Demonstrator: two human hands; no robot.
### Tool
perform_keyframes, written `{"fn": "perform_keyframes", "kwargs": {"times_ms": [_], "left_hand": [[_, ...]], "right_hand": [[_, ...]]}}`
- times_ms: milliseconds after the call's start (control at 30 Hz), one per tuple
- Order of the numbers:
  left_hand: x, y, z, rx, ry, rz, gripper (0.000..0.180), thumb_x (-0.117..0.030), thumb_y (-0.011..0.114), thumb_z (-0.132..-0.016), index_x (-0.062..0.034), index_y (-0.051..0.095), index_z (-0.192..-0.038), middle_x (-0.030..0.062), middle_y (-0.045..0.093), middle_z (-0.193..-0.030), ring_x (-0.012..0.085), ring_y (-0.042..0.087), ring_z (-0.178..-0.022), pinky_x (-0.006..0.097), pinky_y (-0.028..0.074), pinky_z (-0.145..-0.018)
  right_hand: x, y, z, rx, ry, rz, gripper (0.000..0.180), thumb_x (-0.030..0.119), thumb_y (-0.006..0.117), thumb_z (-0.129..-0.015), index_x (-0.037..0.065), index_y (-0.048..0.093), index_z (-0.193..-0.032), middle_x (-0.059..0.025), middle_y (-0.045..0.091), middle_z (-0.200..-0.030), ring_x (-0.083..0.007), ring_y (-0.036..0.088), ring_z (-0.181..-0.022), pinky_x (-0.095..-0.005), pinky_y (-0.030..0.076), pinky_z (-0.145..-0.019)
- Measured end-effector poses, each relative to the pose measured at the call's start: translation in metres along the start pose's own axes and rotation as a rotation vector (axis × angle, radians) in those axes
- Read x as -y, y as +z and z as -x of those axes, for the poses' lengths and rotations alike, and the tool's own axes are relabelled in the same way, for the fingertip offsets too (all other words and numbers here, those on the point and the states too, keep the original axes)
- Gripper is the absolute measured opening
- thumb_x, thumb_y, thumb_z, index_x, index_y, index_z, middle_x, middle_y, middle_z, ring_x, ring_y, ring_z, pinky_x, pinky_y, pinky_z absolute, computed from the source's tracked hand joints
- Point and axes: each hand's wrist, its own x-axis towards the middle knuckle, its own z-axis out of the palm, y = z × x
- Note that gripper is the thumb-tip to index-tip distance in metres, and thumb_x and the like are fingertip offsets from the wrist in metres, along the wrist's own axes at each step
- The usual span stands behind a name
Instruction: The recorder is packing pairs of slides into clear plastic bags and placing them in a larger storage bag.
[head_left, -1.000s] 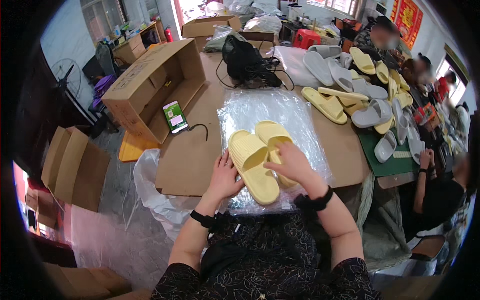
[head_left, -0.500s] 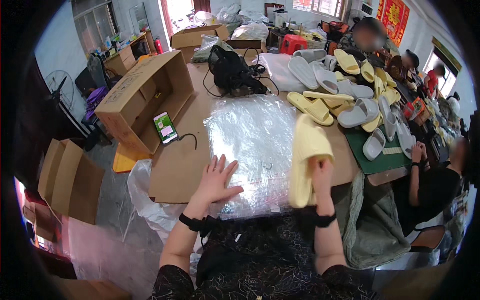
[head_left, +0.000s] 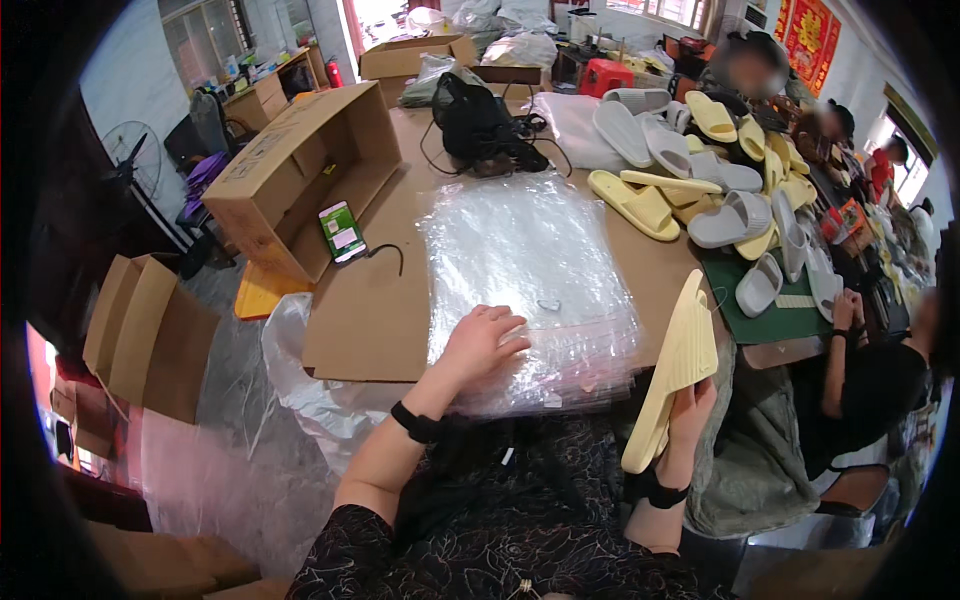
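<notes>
Brown tabletop (head_left: 370, 320), carton (head_left: 285, 148), phone (head_left: 343, 232), clear plastic (head_left: 525, 255)

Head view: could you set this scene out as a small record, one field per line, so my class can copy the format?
Left grip: open, resting on the stack of clear plastic bags
Right grip: holding a yellow slide sandal, right of the bags; whether a second hides behind it cannot be told
To the right: heap of gray and yellow slides
To the left: smartphone, screen lit, by an open carton
Beyond the bags: black bundle with cords
</notes>
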Motion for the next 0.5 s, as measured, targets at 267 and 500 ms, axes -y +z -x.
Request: {"fn": "perform_keyframes", "kwargs": {"times_ms": [267, 500], "left_hand": [[-0.012, 0.006, -0.005, 0.02, -0.027, 0.12, 0.033, -0.036, 0.066, -0.091, -0.0111, 0.069, -0.112, 0.0104, 0.066, -0.116, 0.0333, 0.059, -0.108, 0.042, 0.049, -0.092], [-0.011, 0.004, 0.001, 0.16, -0.021, 0.011, 0.054, -0.052, 0.075, -0.077, -0.011, 0.069, -0.111, 0.0122, 0.061, -0.127, 0.035, 0.056, -0.116, 0.043, 0.047, -0.095]], "right_hand": [[0.002, 0.018, 0.014, 0.131, -0.026, 0.024, 0.04, 0.02, 0.064, -0.097, -0.005, 0.057, -0.127, -0.0095, 0.065, -0.118, -0.0182, 0.064, -0.103, -0.0315, 0.051, -0.088], [-0.009, 0.029, 0.014, 0.226, 0.003, 0.037, 0.036, 0.018, 0.062, -0.098, -0.006, 0.057, -0.125, -0.0092, 0.066, -0.117, -0.0179, 0.064, -0.104, -0.0316, 0.05, -0.089]]}}
